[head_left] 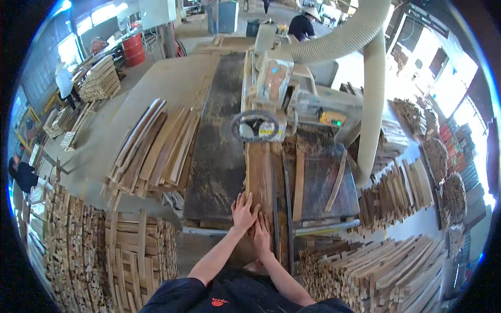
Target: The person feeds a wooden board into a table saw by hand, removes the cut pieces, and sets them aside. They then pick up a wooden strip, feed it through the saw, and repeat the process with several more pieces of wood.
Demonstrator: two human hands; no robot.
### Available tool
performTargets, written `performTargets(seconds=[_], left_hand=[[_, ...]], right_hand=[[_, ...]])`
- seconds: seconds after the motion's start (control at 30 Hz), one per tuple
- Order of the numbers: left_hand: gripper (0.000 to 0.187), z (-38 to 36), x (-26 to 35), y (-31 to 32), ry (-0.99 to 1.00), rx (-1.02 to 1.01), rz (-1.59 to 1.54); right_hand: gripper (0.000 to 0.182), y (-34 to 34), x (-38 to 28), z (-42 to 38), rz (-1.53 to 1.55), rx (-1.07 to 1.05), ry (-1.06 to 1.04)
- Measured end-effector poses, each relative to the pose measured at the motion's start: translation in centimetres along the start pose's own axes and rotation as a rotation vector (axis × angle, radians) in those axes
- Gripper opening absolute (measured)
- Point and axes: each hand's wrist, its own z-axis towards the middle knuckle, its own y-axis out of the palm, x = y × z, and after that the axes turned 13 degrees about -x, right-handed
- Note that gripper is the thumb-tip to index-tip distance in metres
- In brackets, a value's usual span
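Observation:
A long brown wooden board (259, 175) lies on the dark machine table, its far end running under the saw machine's head (274, 86). My left hand (243, 214) rests on the board's near part with fingers spread. Just behind it and to the right, my right hand (261, 237) lies against the board with fingers stretched out. A dark guide rail (288, 208) runs along the board's right side. The black handwheel (255, 126) on the machine faces me beyond my hands. What is under the machine head is hidden.
Loose boards (156, 148) lie on the left side of the table. Thin strips (299, 182) lie right of the rail. Stacked wood (75, 250) stands at left, more planks (386, 271) at right. A thick hose (373, 104) hangs over the machine. A person (301, 27) is behind it.

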Motion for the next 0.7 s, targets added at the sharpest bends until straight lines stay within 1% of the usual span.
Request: performTargets(seconds=[0.03,0.07,0.13,0.17,0.2,0.27,0.3,0.37,0.4,0.47,0.5,0.57,0.7], left_hand=[[0.06,0.5,-0.2,-0.1,-0.003,-0.02,-0.004],[0.06,1.0,-0.5,-0.1,-0.004,-0.008,-0.002],[0.064,1.9,-0.6,0.0,0.004,-0.008,-0.019],[0.066,2.4,-0.7,0.0,0.008,-0.001,-0.03],[0.066,2.8,-0.7,-0.1,0.01,0.006,-0.032],[0.068,3.0,-0.9,-0.1,-0.036,-0.08,-0.064],[0.068,2.9,-1.0,-0.1,-0.035,-0.078,-0.067],[0.068,2.9,-1.1,-0.2,-0.018,-0.09,-0.071],[0.068,3.1,-1.3,-0.2,-0.016,-0.093,-0.07],[0.068,2.9,-1.2,-0.2,-0.03,-0.095,-0.079],[0.068,2.9,-1.2,-0.2,-0.024,-0.105,-0.08],[0.068,2.9,-1.3,-0.2,-0.001,-0.083,-0.094],[0.068,3.1,-1.3,0.0,-0.004,-0.108,-0.053]], right_hand=[[0.039,0.3,-0.1,0.5,0.037,0.015,0.046],[0.039,0.6,-0.2,1.0,0.037,0.017,0.034],[0.037,1.0,-0.1,1.9,-0.061,0.074,0.074],[0.035,1.4,-0.2,2.1,-0.079,0.121,0.093],[0.035,1.7,-0.3,2.2,-0.082,0.125,0.088],[0.032,2.6,-0.4,2.0,-0.128,0.221,0.091],[0.032,2.9,-0.3,1.9,-0.131,0.222,0.089],[0.032,3.6,-0.1,2.1,-0.181,0.315,0.087],[0.032,3.9,0.1,2.0,-0.18,0.316,0.091],[0.036,3.7,0.2,1.3,-0.17,0.236,0.091],[0.036,3.6,0.4,1.0,-0.172,0.238,0.102],[0.036,3.5,0.5,0.1,-0.227,0.176,0.018],[0.042,4.9,0.6,-0.8,-0.318,0.204,0.068]])
